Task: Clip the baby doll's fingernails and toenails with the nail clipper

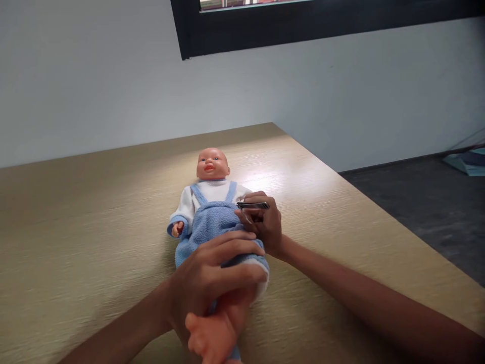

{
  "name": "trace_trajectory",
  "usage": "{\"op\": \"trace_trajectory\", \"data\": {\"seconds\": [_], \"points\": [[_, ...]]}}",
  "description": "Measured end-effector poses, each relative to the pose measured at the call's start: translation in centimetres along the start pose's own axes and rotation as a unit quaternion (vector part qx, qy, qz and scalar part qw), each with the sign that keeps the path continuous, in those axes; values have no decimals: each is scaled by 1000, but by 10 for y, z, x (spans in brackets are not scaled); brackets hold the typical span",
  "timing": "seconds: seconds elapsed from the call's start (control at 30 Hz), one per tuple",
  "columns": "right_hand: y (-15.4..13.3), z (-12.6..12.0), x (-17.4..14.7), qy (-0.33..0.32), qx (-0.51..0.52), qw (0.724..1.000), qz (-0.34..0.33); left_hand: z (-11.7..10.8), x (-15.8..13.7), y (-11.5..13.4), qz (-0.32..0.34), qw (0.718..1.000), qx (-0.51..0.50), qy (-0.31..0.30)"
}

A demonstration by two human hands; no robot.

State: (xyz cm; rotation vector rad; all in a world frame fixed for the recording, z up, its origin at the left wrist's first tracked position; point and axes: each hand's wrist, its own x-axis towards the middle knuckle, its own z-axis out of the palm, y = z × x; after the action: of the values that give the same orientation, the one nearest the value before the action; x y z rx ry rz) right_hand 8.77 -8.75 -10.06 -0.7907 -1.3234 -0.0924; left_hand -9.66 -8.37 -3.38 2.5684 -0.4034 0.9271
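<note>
A baby doll (210,164) lies on its back, its head toward the wall, in a white top and blue fleece overalls (215,220). My left hand (220,268) is wrapped over its lower body and upper leg, gripping the shorts, while a bare doll foot (210,336) points at me. In my right hand (267,222), at the doll's side on the right, is a small metal nail clipper (254,205), its tip toward the chest. The doll's arm on that side is mostly hidden behind my fingers. Its other hand (177,229) shows beyond the blue cuff.
Under the doll is a light wooden table (94,212), its right edge running diagonally down to the dark floor (417,202). A pale wall (94,76) with a dark window frame (303,33) stands behind. A light blue item (468,161) lies on the floor at right.
</note>
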Motion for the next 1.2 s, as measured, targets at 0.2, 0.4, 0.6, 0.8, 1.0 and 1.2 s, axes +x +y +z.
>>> {"op": "trace_trajectory", "data": {"seconds": [0.2,0.4,0.6,0.8,1.0,1.2], "points": [[-1,2,-2,8,40,995,94,1,17,10,-51,989,-85,110],[-1,1,2,-24,91,986,134,4,18,7,-71,982,-107,142],[4,-3,18,-67,138,974,166,17,33,-21,90,987,-91,96],[-5,-21,61,-37,141,968,203,54,64,-47,116,982,-52,137],[-60,-72,108,-60,104,971,206,62,79,-59,77,977,6,198],[-109,-77,109,-167,149,942,249,54,77,-61,95,980,40,171]]}}
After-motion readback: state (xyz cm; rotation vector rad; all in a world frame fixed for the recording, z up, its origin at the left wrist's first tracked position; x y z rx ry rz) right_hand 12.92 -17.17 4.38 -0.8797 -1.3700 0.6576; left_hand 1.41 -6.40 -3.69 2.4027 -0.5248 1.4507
